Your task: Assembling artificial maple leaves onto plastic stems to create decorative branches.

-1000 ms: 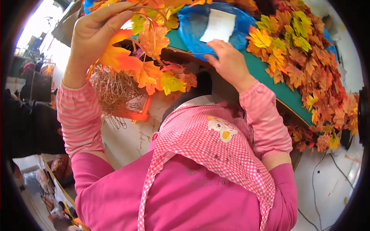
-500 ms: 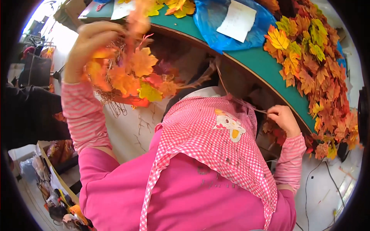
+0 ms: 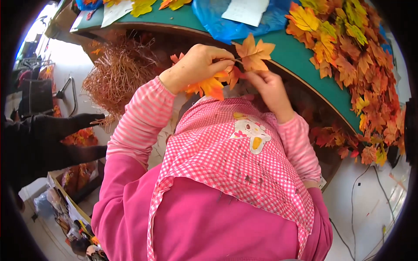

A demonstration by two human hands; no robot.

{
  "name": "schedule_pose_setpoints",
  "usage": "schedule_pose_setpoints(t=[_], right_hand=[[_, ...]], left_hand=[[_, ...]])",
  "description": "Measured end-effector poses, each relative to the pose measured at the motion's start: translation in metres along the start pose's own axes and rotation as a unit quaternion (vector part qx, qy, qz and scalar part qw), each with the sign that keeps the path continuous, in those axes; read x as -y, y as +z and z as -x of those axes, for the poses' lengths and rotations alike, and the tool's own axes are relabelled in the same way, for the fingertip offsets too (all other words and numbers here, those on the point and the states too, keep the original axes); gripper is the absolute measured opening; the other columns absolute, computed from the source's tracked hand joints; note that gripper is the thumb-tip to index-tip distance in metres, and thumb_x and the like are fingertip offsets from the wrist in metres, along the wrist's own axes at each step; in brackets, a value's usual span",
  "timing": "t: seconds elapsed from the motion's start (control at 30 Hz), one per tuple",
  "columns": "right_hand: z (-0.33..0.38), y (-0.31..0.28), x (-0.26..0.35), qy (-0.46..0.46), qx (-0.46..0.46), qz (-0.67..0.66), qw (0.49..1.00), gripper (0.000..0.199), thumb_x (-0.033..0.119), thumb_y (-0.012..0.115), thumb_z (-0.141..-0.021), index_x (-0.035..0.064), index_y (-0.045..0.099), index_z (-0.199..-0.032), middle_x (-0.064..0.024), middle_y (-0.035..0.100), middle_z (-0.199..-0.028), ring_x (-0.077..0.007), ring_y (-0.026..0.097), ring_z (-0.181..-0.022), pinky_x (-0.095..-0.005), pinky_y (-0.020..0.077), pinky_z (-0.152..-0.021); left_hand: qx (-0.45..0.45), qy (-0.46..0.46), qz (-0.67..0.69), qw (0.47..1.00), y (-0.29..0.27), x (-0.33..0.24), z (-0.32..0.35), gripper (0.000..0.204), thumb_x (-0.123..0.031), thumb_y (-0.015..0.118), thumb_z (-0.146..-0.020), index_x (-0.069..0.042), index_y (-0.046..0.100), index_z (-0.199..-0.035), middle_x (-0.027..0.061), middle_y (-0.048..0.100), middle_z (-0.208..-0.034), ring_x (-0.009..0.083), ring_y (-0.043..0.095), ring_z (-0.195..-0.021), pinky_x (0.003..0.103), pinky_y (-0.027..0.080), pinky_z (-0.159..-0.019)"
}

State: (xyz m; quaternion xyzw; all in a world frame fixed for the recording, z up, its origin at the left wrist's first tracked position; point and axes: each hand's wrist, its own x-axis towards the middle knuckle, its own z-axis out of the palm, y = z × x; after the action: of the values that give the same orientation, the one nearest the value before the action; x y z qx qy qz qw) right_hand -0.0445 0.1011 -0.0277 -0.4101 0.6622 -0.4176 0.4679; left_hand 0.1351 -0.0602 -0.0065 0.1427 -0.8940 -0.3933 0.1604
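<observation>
In front of the apron, both hands work close together on a spray of artificial maple leaves (image 3: 209, 87) in orange, yellow and red. My left hand (image 3: 198, 65) pinches its thin stem, fingers closed, with leaves hanging below. Just to the right, my right hand (image 3: 272, 91) has thumb and fingers pressed together at a reddish leaf or stem; exactly what they pinch is partly hidden. A pale orange maple leaf (image 3: 254, 53) stands up between the two hands, near the table edge.
A green curved table (image 3: 300, 71) lies ahead, with a blue plastic bag (image 3: 209, 19) and white paper (image 3: 246, 11) on it. Maple leaves (image 3: 357, 69) heap over its right side. Tangled brown stems (image 3: 117, 76) hang at left. Dark-clothed limbs (image 3: 48, 135) reach in at left; cables (image 3: 352, 209) cross the floor.
My left hand came down and right from the upper left, and my right hand moved up and left, so they now meet at the spray. The tangled brown stems are now uncovered.
</observation>
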Motion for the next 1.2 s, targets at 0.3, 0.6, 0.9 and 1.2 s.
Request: schedule_pose_setpoints(t=[0.3,0.6,0.9,1.2], right_hand=[[0.003,0.001,-0.001,-0.030,0.027,-0.115,0.993,0.021,0.012,0.057,-0.093,0.0025,0.058,-0.111,0.0031,0.054,-0.075,-0.0037,0.046,-0.062,-0.0191,0.0380,-0.057],[-0.001,-0.018,-0.002,0.127,0.121,-0.083,0.981,0.017,0.011,0.062,-0.090,0.0002,0.063,-0.103,0.0074,0.051,-0.067,-0.0003,0.043,-0.057,-0.0164,0.0332,-0.052],[0.024,-0.047,0.006,0.096,0.115,0.005,0.989,0.034,0.006,0.066,-0.085,0.0004,0.055,-0.116,0.0051,0.050,-0.074,-0.0029,0.045,-0.066,-0.0193,0.0376,-0.059],[0.026,-0.049,-0.006,0.101,0.102,-0.025,0.989,0.034,0.007,0.067,-0.085,-0.0002,0.055,-0.116,0.0051,0.051,-0.075,-0.0025,0.046,-0.067,-0.0185,0.0387,-0.061]], left_hand=[[-0.099,-0.030,-0.040,0.994,0.041,0.022,0.014,0.016,-0.014,0.067,-0.078,-0.001,0.067,-0.088,0.0123,0.065,-0.073,0.0243,0.065,-0.064,0.031,0.052,-0.059],[-0.171,0.079,-0.177,0.966,0.071,0.030,0.018,0.014,-0.016,0.066,-0.076,-0.007,0.055,-0.072,0.0086,0.056,-0.064,0.0282,0.058,-0.056,0.039,0.047,-0.052],[-0.086,0.025,-0.051,0.995,0.105,0.025,0.016,0.013,-0.019,0.063,-0.084,-0.007,0.062,-0.088,0.0104,0.064,-0.074,0.0290,0.064,-0.065,0.039,0.051,-0.056],[-0.071,0.012,-0.036,0.997,0.105,0.023,0.010,0.015,-0.019,0.064,-0.085,-0.006,0.065,-0.091,0.0113,0.065,-0.076,0.0305,0.064,-0.065,0.038,0.051,-0.057]])
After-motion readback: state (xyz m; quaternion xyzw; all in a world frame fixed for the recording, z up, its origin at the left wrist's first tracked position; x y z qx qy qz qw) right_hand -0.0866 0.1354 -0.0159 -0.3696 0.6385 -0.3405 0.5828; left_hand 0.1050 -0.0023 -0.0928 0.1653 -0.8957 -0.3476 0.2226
